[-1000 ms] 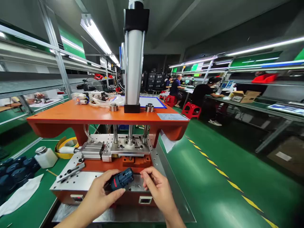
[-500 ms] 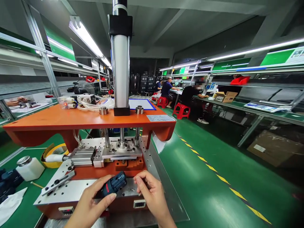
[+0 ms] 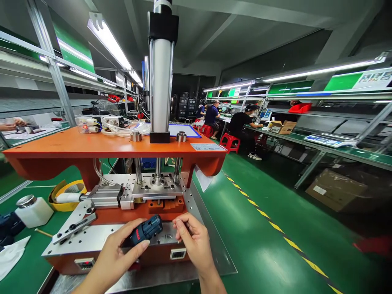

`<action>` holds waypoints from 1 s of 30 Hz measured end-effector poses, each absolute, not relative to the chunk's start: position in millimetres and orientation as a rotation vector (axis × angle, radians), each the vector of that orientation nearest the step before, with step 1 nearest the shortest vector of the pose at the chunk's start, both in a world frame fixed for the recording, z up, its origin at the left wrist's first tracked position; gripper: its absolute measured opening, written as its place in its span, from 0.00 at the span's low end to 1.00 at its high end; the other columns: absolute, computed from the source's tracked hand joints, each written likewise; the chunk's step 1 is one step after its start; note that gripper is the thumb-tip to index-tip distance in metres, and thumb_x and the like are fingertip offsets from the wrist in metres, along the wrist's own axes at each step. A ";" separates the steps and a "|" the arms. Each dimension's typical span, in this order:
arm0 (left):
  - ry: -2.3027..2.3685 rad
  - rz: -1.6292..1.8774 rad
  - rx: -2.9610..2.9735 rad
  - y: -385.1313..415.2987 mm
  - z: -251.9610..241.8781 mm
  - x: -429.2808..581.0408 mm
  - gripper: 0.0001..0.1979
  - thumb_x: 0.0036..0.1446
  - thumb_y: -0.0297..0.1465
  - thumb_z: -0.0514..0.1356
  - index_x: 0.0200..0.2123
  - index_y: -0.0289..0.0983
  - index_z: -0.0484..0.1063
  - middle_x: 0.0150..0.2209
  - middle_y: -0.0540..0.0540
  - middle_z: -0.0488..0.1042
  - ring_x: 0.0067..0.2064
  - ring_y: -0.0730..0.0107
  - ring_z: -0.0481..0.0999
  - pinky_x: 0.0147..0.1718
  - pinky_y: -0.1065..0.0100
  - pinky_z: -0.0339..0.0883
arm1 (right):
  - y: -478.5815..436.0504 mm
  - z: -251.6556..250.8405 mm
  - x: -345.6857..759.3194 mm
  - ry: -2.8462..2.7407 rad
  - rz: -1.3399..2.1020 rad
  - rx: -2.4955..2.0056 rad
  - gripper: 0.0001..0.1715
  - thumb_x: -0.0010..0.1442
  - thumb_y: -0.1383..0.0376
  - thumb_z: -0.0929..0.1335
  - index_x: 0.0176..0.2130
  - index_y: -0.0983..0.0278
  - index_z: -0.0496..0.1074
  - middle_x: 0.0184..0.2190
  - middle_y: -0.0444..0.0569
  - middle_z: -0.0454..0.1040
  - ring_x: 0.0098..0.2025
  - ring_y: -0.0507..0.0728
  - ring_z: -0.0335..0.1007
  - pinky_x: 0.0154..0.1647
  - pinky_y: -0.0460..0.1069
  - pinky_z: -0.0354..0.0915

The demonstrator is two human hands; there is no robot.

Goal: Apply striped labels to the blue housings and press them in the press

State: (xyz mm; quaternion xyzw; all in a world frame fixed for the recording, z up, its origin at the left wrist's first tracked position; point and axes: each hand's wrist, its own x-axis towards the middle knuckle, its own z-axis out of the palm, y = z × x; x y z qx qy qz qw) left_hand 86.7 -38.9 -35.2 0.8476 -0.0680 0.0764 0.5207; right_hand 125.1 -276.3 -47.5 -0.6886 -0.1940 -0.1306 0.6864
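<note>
My left hand (image 3: 118,254) grips a small dark blue tool housing (image 3: 147,229) with a red label, holding it over the metal front plate (image 3: 92,239) of an orange press machine (image 3: 92,151). My right hand (image 3: 192,241) is just right of the housing, fingers curled in a pinch on something too small to make out. Behind the hands sits the press fixture (image 3: 157,191) under a tall silver cylinder (image 3: 161,77).
A white bottle (image 3: 33,210), a yellow tape roll (image 3: 65,192), white cloth (image 3: 10,255) and dark blue parts (image 3: 9,226) lie left of the press. Right of it runs a green floor aisle with a yellow striped line (image 3: 275,228). People sit at benches (image 3: 239,126) beyond.
The view has shifted slightly; my hands and the blue housing stay at the front plate, almost unmoved.
</note>
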 end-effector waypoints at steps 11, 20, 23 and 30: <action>-0.190 0.182 2.065 -36.8 -36.1 86.6 0.26 0.55 0.49 0.65 0.53 0.44 0.77 0.54 0.45 0.78 0.55 0.54 0.77 0.56 0.61 0.71 | -276.8 -51.9 123.4 -0.408 -0.279 -1.530 0.15 0.69 0.55 0.68 0.36 0.63 0.74 0.29 0.47 0.74 0.26 0.52 0.70 0.27 0.44 0.67; -0.222 0.281 2.142 -36.3 -37.9 88.3 0.24 0.56 0.49 0.65 0.52 0.45 0.77 0.52 0.48 0.80 0.52 0.59 0.80 0.51 0.66 0.75 | -277.6 -51.6 123.0 -0.414 -0.273 -1.533 0.14 0.69 0.56 0.68 0.36 0.63 0.74 0.30 0.47 0.75 0.26 0.51 0.71 0.27 0.44 0.67; -0.235 0.294 2.150 -36.4 -36.8 87.4 0.23 0.56 0.48 0.65 0.52 0.46 0.77 0.52 0.49 0.80 0.53 0.60 0.80 0.51 0.68 0.74 | -278.1 -52.1 121.6 -0.421 -0.261 -1.519 0.14 0.69 0.56 0.68 0.36 0.63 0.74 0.31 0.47 0.75 0.26 0.51 0.71 0.27 0.44 0.67; -0.230 0.297 2.155 -36.8 -38.0 86.9 0.24 0.56 0.48 0.65 0.52 0.44 0.77 0.52 0.47 0.80 0.53 0.58 0.80 0.52 0.65 0.75 | -279.2 -52.5 123.3 -0.439 -0.255 -1.516 0.13 0.69 0.57 0.68 0.36 0.63 0.74 0.31 0.46 0.75 0.26 0.51 0.70 0.27 0.44 0.67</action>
